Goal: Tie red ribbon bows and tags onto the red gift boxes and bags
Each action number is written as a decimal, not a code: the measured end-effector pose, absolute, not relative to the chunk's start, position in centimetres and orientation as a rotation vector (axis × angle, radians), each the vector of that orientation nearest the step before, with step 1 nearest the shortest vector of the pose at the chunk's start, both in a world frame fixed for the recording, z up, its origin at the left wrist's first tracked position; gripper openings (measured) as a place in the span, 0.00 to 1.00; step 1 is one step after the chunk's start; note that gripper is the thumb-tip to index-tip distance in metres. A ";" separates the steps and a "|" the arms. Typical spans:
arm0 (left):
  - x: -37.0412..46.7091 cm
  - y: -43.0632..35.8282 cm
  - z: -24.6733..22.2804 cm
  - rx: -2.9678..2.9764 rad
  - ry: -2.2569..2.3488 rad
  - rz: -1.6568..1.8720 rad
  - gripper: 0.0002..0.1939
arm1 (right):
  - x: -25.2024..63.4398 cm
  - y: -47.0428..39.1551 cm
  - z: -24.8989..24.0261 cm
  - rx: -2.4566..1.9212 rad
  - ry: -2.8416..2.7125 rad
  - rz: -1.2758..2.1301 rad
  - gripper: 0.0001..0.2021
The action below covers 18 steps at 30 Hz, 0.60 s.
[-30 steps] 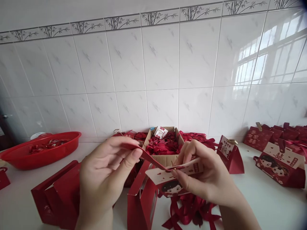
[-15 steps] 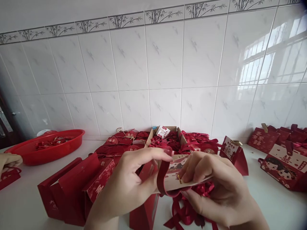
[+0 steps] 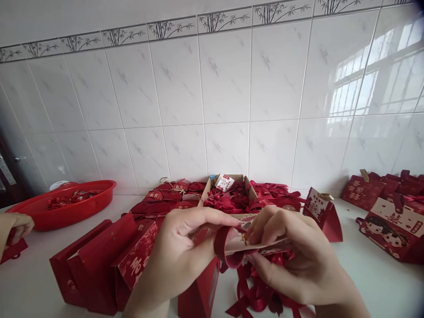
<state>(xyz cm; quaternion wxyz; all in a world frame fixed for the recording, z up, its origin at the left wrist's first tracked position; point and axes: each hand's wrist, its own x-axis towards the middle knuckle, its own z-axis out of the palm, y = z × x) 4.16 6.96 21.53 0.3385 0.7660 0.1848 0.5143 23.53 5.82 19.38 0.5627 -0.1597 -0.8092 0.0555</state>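
Between my two hands is a small printed gift box (image 3: pixel 235 247), cream and red, with a dark red strap (image 3: pixel 222 247) looped at its left end. My left hand (image 3: pixel 185 247) pinches the strap and the box's left end between thumb and fingers. On the other side my right hand (image 3: pixel 291 260) grips the box, fingers on top and thumb beneath. A small gold piece (image 3: pixel 245 239) shows by my right fingertips. Below the hands lies a heap of dark red ribbons (image 3: pixel 256 296), partly covered by them.
Red folded boxes (image 3: pixel 99 260) stand at the left, with a red basin (image 3: pixel 99 205) of small packets behind. A cardboard box (image 3: pixel 253 193) of ribbons sits by the wall. Finished-looking gift boxes (image 3: pixel 394 234) stand right. Another person's hand (image 3: pixel 20 225) holds a red box at the left edge.
The held box has tipped flatter, and its strap has bent into a tighter loop under my left fingers. The other person's hand at the left edge has shifted slightly.
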 end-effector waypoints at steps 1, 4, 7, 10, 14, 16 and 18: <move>4.3 6.9 21.6 1.985 0.467 1.336 0.09 | 23.5 5.8 19.4 -0.370 -1.910 0.140 0.13; 4.5 6.9 21.7 2.017 0.447 1.366 0.09 | 23.4 5.7 19.5 -0.367 -1.914 0.150 0.13; 4.4 7.0 21.7 2.078 0.435 1.393 0.10 | 23.4 5.7 19.4 -0.369 -1.902 0.141 0.13; 4.3 7.0 21.7 2.104 0.427 1.394 0.10 | 23.5 5.7 19.4 -0.360 -1.884 0.144 0.13; 4.3 7.0 21.8 2.144 0.376 1.330 0.10 | 23.7 5.7 19.6 -0.371 -1.878 0.081 0.12; 4.1 7.0 22.0 2.170 0.363 1.292 0.10 | 23.8 5.8 19.7 -0.364 -1.884 0.041 0.12; 3.8 7.1 22.1 2.214 0.344 1.284 0.09 | 23.7 5.8 19.7 -0.352 -1.892 0.044 0.12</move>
